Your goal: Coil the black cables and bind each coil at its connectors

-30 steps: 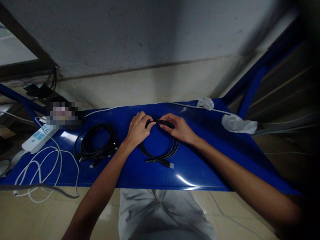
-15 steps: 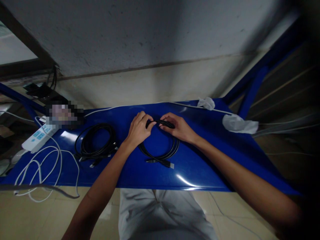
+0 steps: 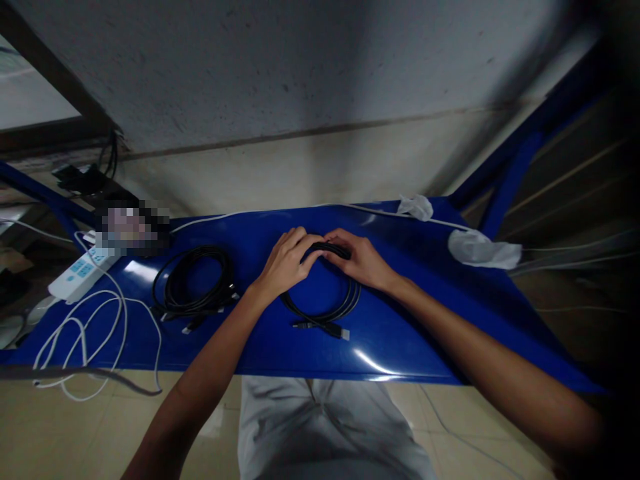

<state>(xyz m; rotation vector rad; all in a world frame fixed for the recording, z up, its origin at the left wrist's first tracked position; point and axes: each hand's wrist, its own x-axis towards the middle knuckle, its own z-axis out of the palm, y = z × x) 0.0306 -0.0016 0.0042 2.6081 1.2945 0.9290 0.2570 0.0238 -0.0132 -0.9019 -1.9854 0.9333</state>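
A black cable (image 3: 345, 308) lies in a loose coil on the blue table (image 3: 280, 350), its plug ends at the near side of the loop. At the far side of this coil my left hand (image 3: 293, 257) is closed round the cable from the left. My right hand (image 3: 357, 257) pinches the same bundled stretch from the right. The fingertips of both hands meet or nearly meet there, and they hide part of the cable. Left of my left forearm sits a second coil of black cables (image 3: 173, 310) with several connector ends showing.
A white power strip (image 3: 80, 275) and a tangled white cord (image 3: 120, 327) occupy the table's left end, beside a blurred-out object (image 3: 133, 223). Crumpled clear plastic bags (image 3: 483, 250) lie at the right end. A white wire (image 3: 240, 213) runs along the back edge, near the wall.
My left hand has slid right along the cable, closing the gap to my right hand. My right hand has hardly moved, and the view has shifted slightly.
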